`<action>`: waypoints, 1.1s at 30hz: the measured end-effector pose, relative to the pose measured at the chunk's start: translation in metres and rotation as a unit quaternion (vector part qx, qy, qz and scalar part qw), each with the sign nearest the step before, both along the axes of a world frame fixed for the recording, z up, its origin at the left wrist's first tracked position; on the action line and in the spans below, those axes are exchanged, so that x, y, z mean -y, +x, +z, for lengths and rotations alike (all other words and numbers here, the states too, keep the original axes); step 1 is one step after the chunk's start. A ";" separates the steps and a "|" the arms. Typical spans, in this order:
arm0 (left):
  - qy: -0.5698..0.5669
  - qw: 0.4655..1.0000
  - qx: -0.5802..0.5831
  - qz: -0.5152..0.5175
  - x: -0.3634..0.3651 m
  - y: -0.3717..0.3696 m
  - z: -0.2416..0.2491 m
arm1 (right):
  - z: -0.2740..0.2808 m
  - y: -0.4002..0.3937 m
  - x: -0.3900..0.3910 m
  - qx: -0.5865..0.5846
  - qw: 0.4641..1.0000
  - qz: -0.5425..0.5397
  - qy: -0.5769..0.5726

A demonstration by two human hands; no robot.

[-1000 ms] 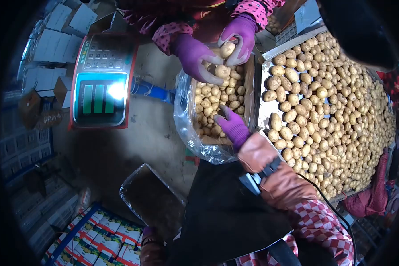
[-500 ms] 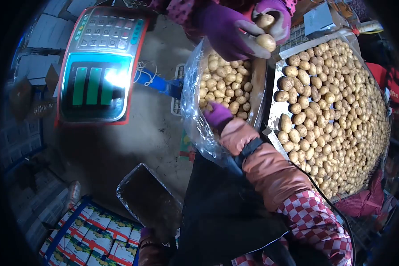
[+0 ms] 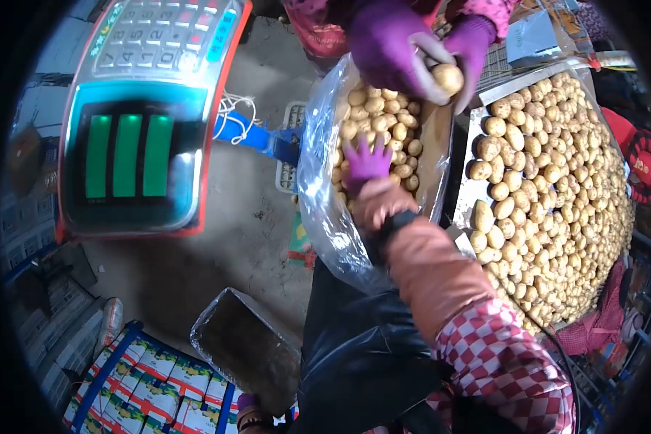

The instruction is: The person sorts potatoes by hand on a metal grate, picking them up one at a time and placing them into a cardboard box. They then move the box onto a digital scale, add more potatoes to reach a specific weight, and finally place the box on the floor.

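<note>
My right hand (image 3: 369, 165), in a purple glove, lies with its fingers spread on the potatoes (image 3: 375, 106) inside a plastic-lined box (image 3: 435, 137). Low in the view, my left hand (image 3: 248, 402), also in purple, is beside the lower edge of a second lined box (image 3: 246, 340) with a dark inside. Its fingers cannot be made out. Above the potato box, a co-worker's gloved hands (image 3: 390, 47) hold a potato (image 3: 447, 79).
A scale display (image 3: 130, 155) with a keypad stands at the left. Many potatoes (image 3: 550, 188) cover a metal-edged sorting table (image 3: 472, 130) on the right. Printed cartons (image 3: 152, 398) are stacked at the lower left.
My right hand has moved further up over the potatoes, and its fingers are now spread. The co-worker's hands have shifted right. The scale display looks larger and further left.
</note>
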State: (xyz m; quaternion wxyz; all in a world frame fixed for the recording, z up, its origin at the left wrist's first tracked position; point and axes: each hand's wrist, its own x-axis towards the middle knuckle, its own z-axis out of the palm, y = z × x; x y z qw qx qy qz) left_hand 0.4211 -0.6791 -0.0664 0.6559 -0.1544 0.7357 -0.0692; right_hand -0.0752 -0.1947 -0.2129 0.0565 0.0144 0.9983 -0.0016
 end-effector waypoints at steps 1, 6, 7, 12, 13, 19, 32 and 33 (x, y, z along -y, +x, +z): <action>-0.001 1.000 -0.003 -0.003 0.001 -0.001 -0.003 | -0.007 0.029 0.002 -0.030 0.999 0.015 0.025; 0.001 1.000 -0.005 -0.013 0.008 -0.003 -0.009 | -0.025 0.118 -0.007 0.150 0.985 -0.084 -0.024; 0.000 1.000 -0.006 -0.015 0.009 -0.003 -0.011 | -0.030 0.133 -0.013 0.115 0.992 -0.056 -0.012; 0.002 0.999 -0.008 -0.048 0.027 -0.006 -0.029 | 0.026 0.124 -0.009 0.172 0.962 -0.118 -0.179; 0.003 0.998 -0.006 -0.056 0.027 -0.009 -0.028 | 0.026 0.125 -0.010 0.183 0.959 -0.110 -0.184; -0.009 0.997 -0.070 -0.012 0.008 -0.043 -0.005 | 0.046 0.124 -0.023 0.285 0.928 -0.039 -0.235; -0.015 0.996 -0.027 -0.086 0.005 -0.043 -0.011 | 0.059 -0.034 -0.075 0.067 0.933 -0.262 -0.238; -0.024 0.995 -0.007 -0.094 0.002 -0.046 -0.010 | 0.060 -0.054 -0.080 0.039 0.927 -0.297 -0.225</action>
